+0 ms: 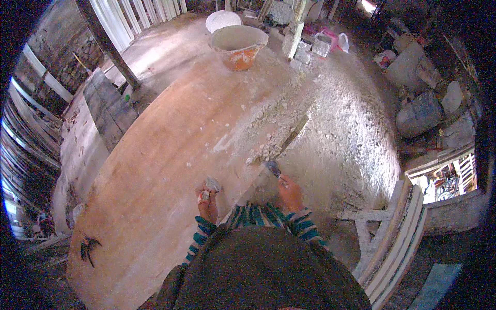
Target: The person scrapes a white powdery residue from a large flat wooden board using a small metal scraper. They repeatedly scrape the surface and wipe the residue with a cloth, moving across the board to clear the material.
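My right hand (291, 194) is closed round the handle of a small scraper (273, 167) with a dark, flat blade. The blade points away from me, close to the near end of a strip of crumbly pale rubble (265, 153). My left hand (207, 205) is closed on a greyish-white lump (212, 184), whose exact kind I cannot make out. It is held just above the large brown board (150, 175), which is dusted with pale powder and crumbs. Beyond the blade, a narrow dark strip (293, 135) lies along the rubble.
At the board's far end stands an orange tub (241, 58) caked in grey, with a white basin (223, 20) behind it. Black pliers-like tools (89, 250) lie at the near left. To my right are dusty whitish ground (351, 129), a wooden frame (395, 243) and a dark barrel (419, 114).
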Available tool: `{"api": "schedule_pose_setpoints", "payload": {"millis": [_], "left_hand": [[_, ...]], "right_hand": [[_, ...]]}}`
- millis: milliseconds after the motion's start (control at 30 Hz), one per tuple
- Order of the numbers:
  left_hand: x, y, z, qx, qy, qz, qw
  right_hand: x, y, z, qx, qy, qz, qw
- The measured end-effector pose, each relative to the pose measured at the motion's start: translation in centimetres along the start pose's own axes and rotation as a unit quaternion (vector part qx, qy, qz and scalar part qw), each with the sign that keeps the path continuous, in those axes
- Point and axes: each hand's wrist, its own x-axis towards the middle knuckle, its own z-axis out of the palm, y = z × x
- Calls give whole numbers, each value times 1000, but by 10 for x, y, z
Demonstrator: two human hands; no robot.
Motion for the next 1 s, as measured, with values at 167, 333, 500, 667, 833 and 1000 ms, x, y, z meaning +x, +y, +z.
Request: {"api": "schedule_pose_setpoints", "payload": {"millis": [167, 333, 500, 667, 833, 1000], "left_hand": [[3, 6, 2, 148, -5, 71, 986], [2, 0, 2, 176, -6, 60, 983], [4, -26, -7, 403, -32, 265, 875], [-6, -8, 3, 209, -26, 40, 977], [-14, 4, 0, 406, 5, 237, 883], [-13, -10, 0, -29, -2, -14, 999]], "right_hand": [[15, 14, 17, -123, -24, 25, 992], [11, 15, 5, -11, -5, -23, 1000], [9, 11, 0, 0, -2, -53, 999], [45, -48, 6, 1, 0, -56, 998], [20, -41, -31, -44, -1, -54, 998], [19, -8, -23, -73, 9, -7, 997]]}}
